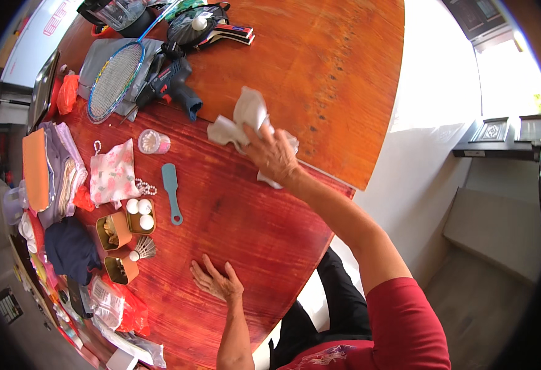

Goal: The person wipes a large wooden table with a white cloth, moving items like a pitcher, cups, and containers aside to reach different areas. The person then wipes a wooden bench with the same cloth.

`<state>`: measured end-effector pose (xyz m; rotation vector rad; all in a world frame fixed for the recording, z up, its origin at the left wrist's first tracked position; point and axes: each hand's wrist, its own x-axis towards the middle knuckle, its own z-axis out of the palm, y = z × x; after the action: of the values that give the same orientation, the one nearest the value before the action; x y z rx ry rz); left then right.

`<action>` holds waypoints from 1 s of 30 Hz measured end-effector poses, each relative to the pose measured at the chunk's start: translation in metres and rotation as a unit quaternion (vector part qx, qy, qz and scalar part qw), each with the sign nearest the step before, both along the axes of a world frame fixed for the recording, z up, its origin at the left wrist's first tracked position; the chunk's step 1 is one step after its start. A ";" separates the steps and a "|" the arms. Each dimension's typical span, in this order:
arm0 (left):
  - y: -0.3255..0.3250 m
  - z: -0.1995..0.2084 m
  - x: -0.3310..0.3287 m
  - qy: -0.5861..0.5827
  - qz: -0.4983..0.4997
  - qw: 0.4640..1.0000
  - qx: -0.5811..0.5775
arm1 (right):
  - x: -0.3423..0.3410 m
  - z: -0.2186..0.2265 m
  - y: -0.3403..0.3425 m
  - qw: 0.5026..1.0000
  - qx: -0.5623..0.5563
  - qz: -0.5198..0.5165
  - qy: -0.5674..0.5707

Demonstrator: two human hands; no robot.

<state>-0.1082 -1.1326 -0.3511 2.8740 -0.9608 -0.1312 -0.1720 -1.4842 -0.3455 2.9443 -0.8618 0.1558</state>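
My right hand (273,153) presses a crumpled white cloth (250,108) onto the wooden table, at the seam between the dark red boards (252,228) and the orange-brown boards (283,43). Its fingers bend over the cloth, and part of the cloth is hidden beneath them. Farther left and nearer me, my left hand (219,282) rests on the red boards with its fingers spread, holding nothing. A blue-grey paddle-shaped tool (170,192) lies beyond my left hand. To that hand's left is a feathered shuttlecock (144,248).
Small brown boxes (120,229), one with white balls (146,222), stand left beside a floral pouch (112,174) and a clear tub (153,142). Farther back lie a badminton racket (116,80), a cordless drill (170,83) and table tennis bats (230,34). Folded cloths (51,172) line the left edge.
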 end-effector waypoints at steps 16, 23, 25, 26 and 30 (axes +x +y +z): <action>-0.004 -0.003 0.007 -0.007 -0.018 1.000 -0.008 | 0.035 -0.014 -0.130 0.995 0.015 -0.080 -0.060; -0.001 -0.005 0.005 -0.016 -0.013 1.000 0.001 | -0.006 -0.004 -0.149 0.996 0.025 -0.067 -0.047; -0.001 -0.004 0.005 -0.019 -0.017 1.000 0.003 | -0.057 -0.011 -0.179 0.985 -0.001 -0.163 -0.051; 0.000 -0.003 0.006 -0.024 -0.017 1.000 0.005 | -0.081 -0.013 -0.190 0.977 -0.020 -0.197 -0.078; 0.003 -0.009 0.005 -0.029 -0.023 0.999 0.011 | -0.175 -0.007 -0.208 0.922 0.019 -0.385 -0.035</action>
<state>-0.1029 -1.1296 -0.3596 2.8904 -1.0437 -0.0627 -0.3471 -1.6927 -0.3526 2.3961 -1.9481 0.1915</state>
